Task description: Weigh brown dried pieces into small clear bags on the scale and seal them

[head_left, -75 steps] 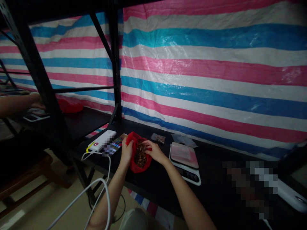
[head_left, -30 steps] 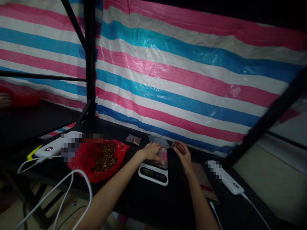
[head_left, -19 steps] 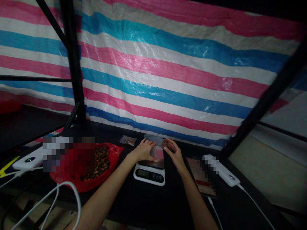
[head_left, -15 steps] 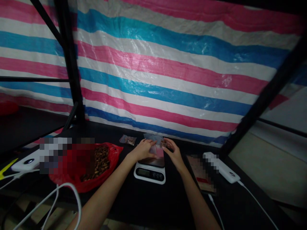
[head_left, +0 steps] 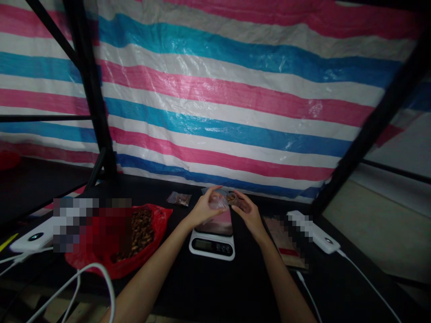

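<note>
My left hand [head_left: 204, 209] pinches a small clear plastic bag [head_left: 218, 200] just above the white kitchen scale [head_left: 213, 238]. My right hand [head_left: 245, 211] is cupped close beside it, fingers closed around a few brown pieces [head_left: 231, 197] at the bag's mouth. Both hands hover over the scale's shiny platform. To the left, a red plastic bag [head_left: 134, 240] lies open with a heap of brown pieces inside. A small filled clear packet [head_left: 179, 198] rests behind it near the tarp.
A white power bank [head_left: 32, 235] with white cables lies at the left, another white power bank [head_left: 314, 233] with a cable at the right. A brown flat packet [head_left: 284, 244] sits right of the scale. Black shelf posts and a striped tarp stand behind.
Both hands left the red bag and moved right to the scale. In the last half second they lifted the clear bag slightly off the platform, the right hand closing in on its mouth.
</note>
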The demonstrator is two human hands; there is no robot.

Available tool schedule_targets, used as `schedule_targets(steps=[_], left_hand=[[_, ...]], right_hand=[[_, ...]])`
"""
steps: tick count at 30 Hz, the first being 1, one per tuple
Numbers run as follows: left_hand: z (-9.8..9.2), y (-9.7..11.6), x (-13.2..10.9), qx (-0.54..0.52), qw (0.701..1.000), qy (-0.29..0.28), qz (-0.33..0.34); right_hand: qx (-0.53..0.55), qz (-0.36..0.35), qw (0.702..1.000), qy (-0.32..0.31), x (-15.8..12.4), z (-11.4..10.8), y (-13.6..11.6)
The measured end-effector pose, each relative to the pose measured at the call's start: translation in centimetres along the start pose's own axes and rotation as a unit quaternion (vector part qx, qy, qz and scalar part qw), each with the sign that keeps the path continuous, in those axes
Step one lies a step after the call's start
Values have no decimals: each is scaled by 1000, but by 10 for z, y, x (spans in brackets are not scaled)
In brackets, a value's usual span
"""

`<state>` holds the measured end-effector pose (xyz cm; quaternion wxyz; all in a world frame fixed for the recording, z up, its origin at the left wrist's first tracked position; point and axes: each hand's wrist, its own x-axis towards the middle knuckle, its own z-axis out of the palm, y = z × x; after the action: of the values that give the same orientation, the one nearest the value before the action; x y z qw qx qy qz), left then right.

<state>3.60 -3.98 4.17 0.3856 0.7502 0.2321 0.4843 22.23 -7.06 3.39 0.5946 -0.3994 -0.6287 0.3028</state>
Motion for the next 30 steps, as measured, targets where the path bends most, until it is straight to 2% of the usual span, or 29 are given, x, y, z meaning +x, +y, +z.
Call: schedule_targets(steps=[4, 10, 17, 23, 30], left_hand=[[2, -3, 2, -44, 999, 2, -4], [6, -1, 1, -84, 996, -8, -17], [9, 3, 0, -150, 987, -35, -38], [8, 4, 1, -162, 986, -28, -43], [8, 7, 1, -162, 985, -49, -45]], right_hand=[[23, 5, 999, 35, 0, 4, 1], [8, -23, 1000, -4, -2, 8, -3], [-29, -55, 998, 1, -3, 13, -6], [16, -61, 997, 40, -5, 15, -8], [-13, -72, 997, 15, -5, 13, -13]])
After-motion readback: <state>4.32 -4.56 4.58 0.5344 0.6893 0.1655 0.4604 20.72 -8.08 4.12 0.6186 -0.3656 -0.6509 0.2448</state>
